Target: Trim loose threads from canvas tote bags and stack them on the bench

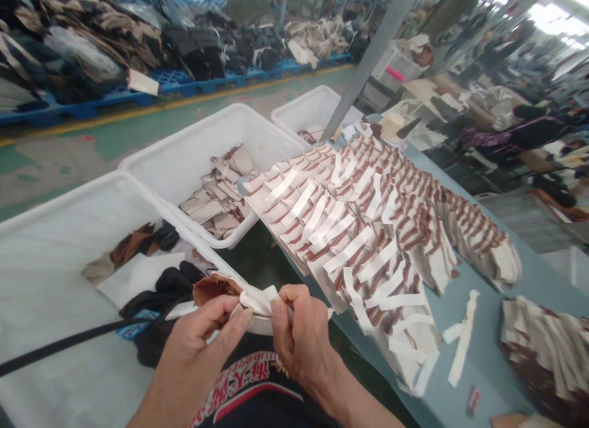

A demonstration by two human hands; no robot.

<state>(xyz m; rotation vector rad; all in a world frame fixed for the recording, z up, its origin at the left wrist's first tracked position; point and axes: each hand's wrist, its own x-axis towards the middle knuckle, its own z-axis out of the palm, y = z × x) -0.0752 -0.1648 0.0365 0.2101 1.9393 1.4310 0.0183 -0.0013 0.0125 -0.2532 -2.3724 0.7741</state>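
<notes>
My left hand (205,337) and my right hand (301,333) are close together in front of my body. Between thumb and fingers, both grip one cream-white piece (258,300) that looks like folded leather or fabric. A brown, curled part (215,288) of it shows beyond my left fingers. Its exact kind is hard to tell, and my fingers hide much of it. On the table to the right lie overlapping rows of similar cream pieces (294,216) with brown edges, with white strips (347,250) scattered across them.
White bins (230,232) stand left of the table (460,403); several hold cut pieces, and the nearest has dark cloth (170,293) inside. A black strap (69,342) crosses that bin. A metal post (363,66) rises by the table. A bundle (547,354) lies at right.
</notes>
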